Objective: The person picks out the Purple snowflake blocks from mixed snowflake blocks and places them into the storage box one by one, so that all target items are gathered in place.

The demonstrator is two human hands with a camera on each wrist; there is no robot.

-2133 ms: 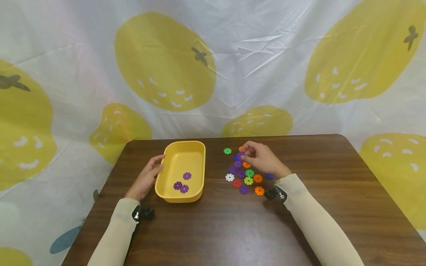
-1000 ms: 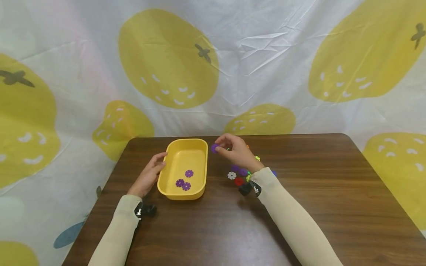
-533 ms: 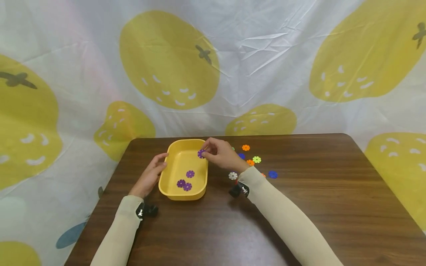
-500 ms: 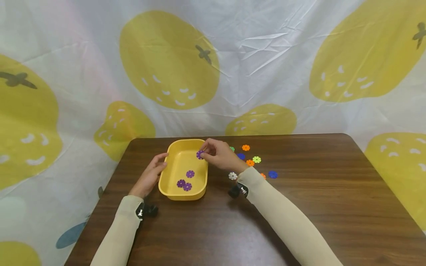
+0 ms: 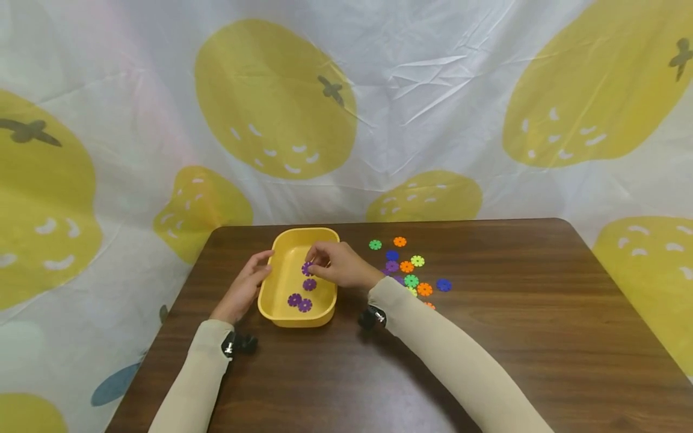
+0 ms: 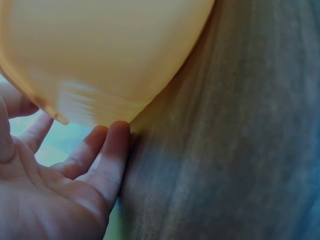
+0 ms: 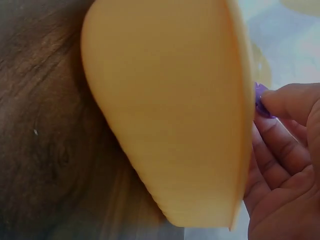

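Observation:
A yellow plastic tub [image 5: 302, 321] stands on the left part of the table, with several purple snowflake discs [image 5: 305, 305] lying on its floor. Along its left side, my left hand [image 5: 242, 288] touches the wall and rim with relaxed fingers; in the left wrist view its fingertips [image 6: 119, 129] are right at the outer wall. Over the tub, my right hand [image 5: 346, 264] pinches a purple snowflake disc [image 5: 307, 269] between thumb and fingers. The right wrist view shows this disc [image 7: 262, 101] just past the rim, partly hidden by the thumb.
Right of the tub lie several loose snowflake discs, among them a green one [image 5: 375, 245], an orange one [image 5: 399, 242] and a blue one [image 5: 444, 285]. My right sleeve [image 5: 433, 337] covers part of this group. A fruit-print cloth [image 5: 411, 120] hangs behind the brown table [image 5: 514, 313].
My right hand has picked a purple disc from the loose group and carried it left, over the tub's right rim and inside. My left hand has stayed at the tub's side.

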